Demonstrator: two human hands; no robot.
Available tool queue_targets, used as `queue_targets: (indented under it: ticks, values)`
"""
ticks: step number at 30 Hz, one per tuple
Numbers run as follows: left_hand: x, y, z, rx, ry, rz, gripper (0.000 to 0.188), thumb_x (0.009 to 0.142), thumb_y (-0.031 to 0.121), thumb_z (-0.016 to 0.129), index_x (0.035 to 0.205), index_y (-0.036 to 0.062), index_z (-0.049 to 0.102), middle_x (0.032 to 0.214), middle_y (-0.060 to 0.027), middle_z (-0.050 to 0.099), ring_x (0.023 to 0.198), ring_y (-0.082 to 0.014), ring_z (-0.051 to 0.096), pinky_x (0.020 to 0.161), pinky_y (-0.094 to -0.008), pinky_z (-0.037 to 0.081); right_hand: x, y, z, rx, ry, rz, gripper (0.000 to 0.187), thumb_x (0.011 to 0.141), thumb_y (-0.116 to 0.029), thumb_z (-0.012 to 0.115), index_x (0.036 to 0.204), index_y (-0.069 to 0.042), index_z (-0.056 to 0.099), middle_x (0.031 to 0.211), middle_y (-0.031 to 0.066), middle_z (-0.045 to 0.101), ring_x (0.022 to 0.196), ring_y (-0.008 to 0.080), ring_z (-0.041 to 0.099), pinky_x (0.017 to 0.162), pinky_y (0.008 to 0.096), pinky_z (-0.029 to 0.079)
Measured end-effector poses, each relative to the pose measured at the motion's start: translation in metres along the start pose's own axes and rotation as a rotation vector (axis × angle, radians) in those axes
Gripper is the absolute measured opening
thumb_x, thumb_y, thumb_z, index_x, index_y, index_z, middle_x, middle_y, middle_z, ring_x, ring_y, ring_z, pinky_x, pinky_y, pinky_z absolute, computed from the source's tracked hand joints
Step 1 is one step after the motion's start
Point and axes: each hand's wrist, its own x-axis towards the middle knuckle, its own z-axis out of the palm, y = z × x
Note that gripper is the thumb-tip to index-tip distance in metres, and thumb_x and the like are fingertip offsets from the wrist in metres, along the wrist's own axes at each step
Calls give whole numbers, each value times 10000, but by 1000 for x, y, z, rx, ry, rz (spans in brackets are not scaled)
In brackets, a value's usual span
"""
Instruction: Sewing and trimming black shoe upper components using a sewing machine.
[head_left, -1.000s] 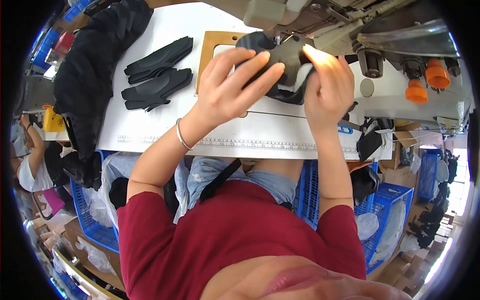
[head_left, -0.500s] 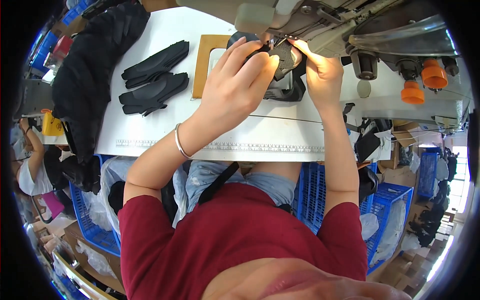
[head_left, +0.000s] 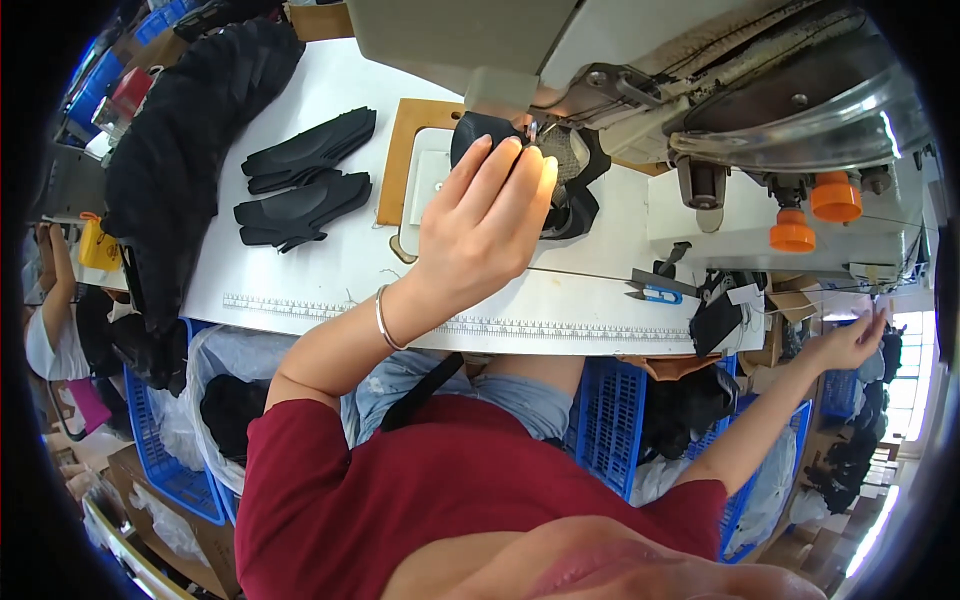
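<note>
A black shoe upper [head_left: 473, 135] with a grey mesh-like lining [head_left: 566, 155] lies under the needle area of a sewing machine [head_left: 532, 128]. My left hand [head_left: 480, 215] is bent over its near edge, fingers closed on it and covering part of it. Far out to the right, past the table's end, my right hand [head_left: 848, 342] is raised with its fingers curled together; anything between them is too small to make out. Two more folded black uppers, a far one [head_left: 310, 150] and a near one [head_left: 303, 210], rest on the white table left of the machine.
A long heap of black pieces [head_left: 190, 150] runs along the table's left side. A ruler strip [head_left: 560, 328] follows the front edge. Blue-handled thread snips [head_left: 660, 293] lie at the right near black scraps. Blue crates [head_left: 608, 415] stand below. Orange knobs [head_left: 836, 197] project from the machine.
My right hand has left the upper and swung far out to the right. My left hand stays on the upper, which sits slightly lower in view, as does the whole table.
</note>
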Motion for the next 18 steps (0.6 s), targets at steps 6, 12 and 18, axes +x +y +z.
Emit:
queue_targets:
  ticks: [6, 12, 18]
  values:
    - [-4, 3, 10, 37, 49, 13, 229, 721, 35, 697, 935, -46, 712, 1005, -152, 648, 1005, -302, 652, 942, -430, 551, 184, 172, 5, -232, -302, 397, 498, 1045, -346, 451, 1210, 92, 620, 1109, 116, 683, 997, 226, 624, 882, 350, 484]
    - [-3, 3, 9, 11, 38, 11, 255, 704, 33, 673, 942, -52, 705, 986, -151, 649, 1003, -297, 651, 945, -425, 550, 208, 215, -4, -450, -470, -102, 518, 1059, -364, 393, 1132, 101, 608, 1013, 182, 678, 876, 280, 630, 823, 392, 479]
    - [-1, 3, 5, 26, 30, -25, 268, 705, 37, 672, 959, -44, 694, 980, -147, 650, 986, -280, 647, 939, -413, 550, 189, 189, 5, -387, -423, 111, 584, 1071, -389, 336, 1196, 117, 601, 1109, 261, 677, 980, 389, 631, 887, 432, 461]
